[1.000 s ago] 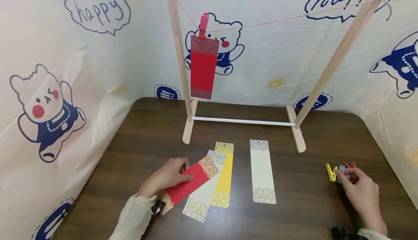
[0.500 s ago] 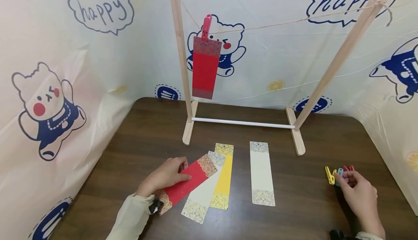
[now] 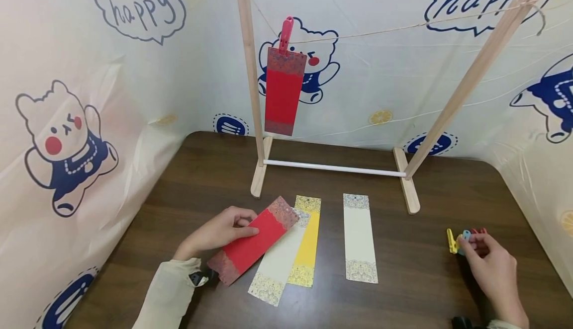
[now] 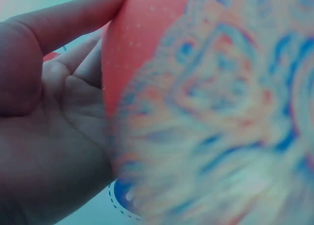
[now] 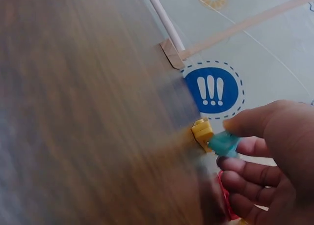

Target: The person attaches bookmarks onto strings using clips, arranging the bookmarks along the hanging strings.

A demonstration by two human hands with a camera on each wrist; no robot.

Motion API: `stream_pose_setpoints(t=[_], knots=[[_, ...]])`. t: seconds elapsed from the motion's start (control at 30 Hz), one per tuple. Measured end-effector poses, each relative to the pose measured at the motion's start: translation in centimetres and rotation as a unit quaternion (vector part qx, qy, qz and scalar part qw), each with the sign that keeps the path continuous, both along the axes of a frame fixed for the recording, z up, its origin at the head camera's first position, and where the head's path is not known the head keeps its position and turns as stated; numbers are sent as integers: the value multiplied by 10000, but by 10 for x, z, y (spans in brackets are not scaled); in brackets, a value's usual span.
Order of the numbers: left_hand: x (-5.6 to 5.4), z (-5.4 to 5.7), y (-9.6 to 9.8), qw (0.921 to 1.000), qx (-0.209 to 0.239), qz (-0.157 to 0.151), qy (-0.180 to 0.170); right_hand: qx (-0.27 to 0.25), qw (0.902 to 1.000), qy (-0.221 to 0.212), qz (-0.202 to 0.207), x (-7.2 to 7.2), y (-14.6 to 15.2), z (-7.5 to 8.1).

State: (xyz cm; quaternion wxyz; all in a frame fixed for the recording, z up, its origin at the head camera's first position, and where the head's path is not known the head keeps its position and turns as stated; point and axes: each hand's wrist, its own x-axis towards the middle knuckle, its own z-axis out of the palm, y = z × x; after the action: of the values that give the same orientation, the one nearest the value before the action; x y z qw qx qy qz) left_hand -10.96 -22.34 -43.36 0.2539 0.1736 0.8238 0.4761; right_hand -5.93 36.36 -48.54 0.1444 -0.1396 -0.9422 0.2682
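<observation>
My left hand (image 3: 224, 227) grips a red bookmark (image 3: 252, 244) with patterned ends, thumb on top and fingers beneath. The bookmark is tilted and overlaps a white bookmark (image 3: 275, 274), which lies partly over a yellow bookmark (image 3: 307, 239). In the left wrist view, the held bookmark's patterned end (image 4: 221, 112) fills much of the picture. Far to the right, my right hand (image 3: 494, 264) pinches a blue clothespin (image 5: 224, 144) between thumb and fingers. Beside it are a yellow clothespin (image 3: 451, 241) and red clothespins (image 3: 480, 230), partly hidden by the hand.
Another white bookmark (image 3: 360, 239) lies mid-table. Behind stands a wooden rack (image 3: 474, 83) with a string (image 3: 380, 30) between its posts and a white bar (image 3: 335, 168) low down. A red clothespin (image 3: 286, 35) holds a red bookmark (image 3: 284, 93) on the string, near the left post.
My left hand has risen slightly with the red bookmark, which has tilted and looks darker at its ends. My right hand stays at the clothespins, and the head view has shifted a little.
</observation>
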Motion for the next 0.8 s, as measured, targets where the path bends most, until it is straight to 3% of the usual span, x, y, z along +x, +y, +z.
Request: stream_pose_setpoints(t=[0.13, 0.3, 0.6, 0.8], knots=[[-1, 6, -2, 9994, 287, 176, -5, -81, 9993, 336, 126, -2, -9, 3], [-4, 8, -1, 9977, 437, 502, 106, -157, 9989, 422, 142, -4, -17, 12], [-12, 17, 8, 9918, 643, 970, 534, -131, 9959, 884, 139, -12, -27, 23], [-18, 24, 13, 9852, 669, 1318, 868, -87, 9923, 1053, 647, -19, -40, 24]])
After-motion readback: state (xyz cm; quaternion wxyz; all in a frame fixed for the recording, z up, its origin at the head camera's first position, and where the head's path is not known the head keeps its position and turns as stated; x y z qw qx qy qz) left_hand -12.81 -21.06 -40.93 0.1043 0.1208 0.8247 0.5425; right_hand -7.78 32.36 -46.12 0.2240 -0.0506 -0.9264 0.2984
